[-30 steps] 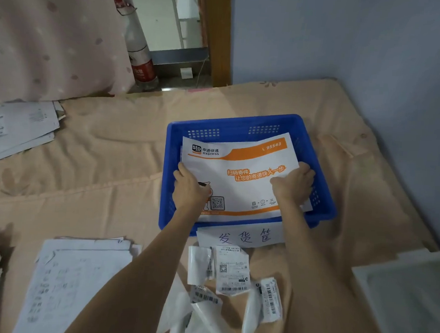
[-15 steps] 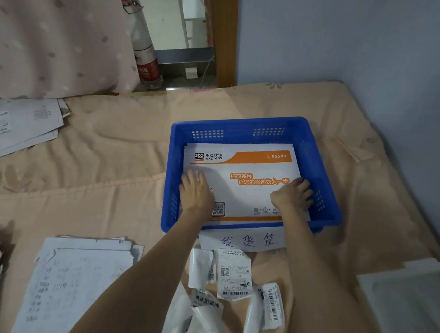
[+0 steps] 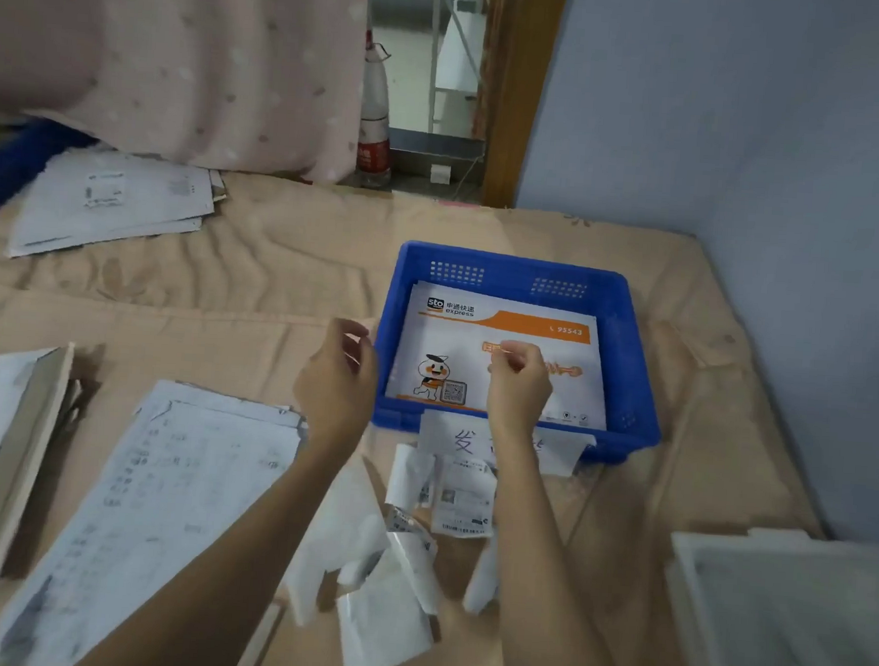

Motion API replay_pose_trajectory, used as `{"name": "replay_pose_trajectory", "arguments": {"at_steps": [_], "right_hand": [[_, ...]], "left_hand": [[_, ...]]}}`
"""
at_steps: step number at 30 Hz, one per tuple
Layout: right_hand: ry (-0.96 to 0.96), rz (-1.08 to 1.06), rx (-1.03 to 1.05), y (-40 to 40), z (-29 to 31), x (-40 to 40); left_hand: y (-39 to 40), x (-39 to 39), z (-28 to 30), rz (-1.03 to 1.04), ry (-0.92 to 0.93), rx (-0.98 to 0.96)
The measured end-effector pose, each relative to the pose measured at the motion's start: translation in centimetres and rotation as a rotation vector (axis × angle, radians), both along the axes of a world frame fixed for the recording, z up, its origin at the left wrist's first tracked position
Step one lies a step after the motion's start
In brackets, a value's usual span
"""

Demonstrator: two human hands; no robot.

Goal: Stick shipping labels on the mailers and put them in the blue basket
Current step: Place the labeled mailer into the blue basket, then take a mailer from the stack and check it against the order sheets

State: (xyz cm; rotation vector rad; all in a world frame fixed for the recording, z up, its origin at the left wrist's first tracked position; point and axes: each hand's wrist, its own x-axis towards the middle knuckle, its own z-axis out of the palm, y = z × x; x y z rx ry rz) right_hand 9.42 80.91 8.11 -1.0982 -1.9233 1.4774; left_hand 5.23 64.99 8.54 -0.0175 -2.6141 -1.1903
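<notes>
A white and orange mailer (image 3: 503, 357) lies flat in the blue basket (image 3: 634, 396), which sits toward the far right part of the bed (image 3: 285, 292), near the wall. Both hands hang in the air with nothing in them. The left hand (image 3: 337, 378) is just outside the basket's left wall, its fingers (image 3: 357, 335) loosely curled and empty. The right hand (image 3: 519, 384) is above the mailer, toward the basket's near edge, fingers bent with the thumb close to the forefinger; I see nothing between them, though the tips are blurred.

This mailer looks delivered, so the next one probably comes from the stack of mailers (image 3: 123, 509) at the near left of the bed. It lies below and left of the left hand, clearly nearer that hand than the right. Its long axis runs from the near left edge up toward the basket, so a hand coming straight back would meet its short far end first.

Loose shipping labels (image 3: 463, 499) and peeled backing scraps (image 3: 386, 587) are scattered between the two forearms, just in front of the basket's paper sign (image 3: 451, 436). The labels sit nearest the right forearm, so I would expect the right hand to fetch one.
</notes>
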Motion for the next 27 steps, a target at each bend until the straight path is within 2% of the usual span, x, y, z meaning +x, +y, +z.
{"name": "replay_pose_trajectory", "arguments": {"at_steps": [3,8,19,23,27], "right_hand": [[0.107,0.049,-0.043,-4.3,1.3,0.5],[0.148,0.221,-0.081,-10.9,1.8,0.6],[-0.093,0.358,-0.185,-25.5,-1.7,-1.7],[-0.158,0.355,-0.204,-32.9,-2.9,-3.8],[-0.224,0.419,-0.213,-40.4,-3.9,-6.1]], "left_hand": [[-4.5,0.8,0.3,0.071,-0.027,-0.005],[-11.1,1.6,-0.6,0.154,-0.141,-0.059],[-26.7,-0.3,-4.4,0.206,-0.388,-0.121],[-34.3,-2.5,-5.2,0.209,-0.393,-0.099],[-41.5,-4.4,-5.2,0.256,-0.418,-0.213]]}}
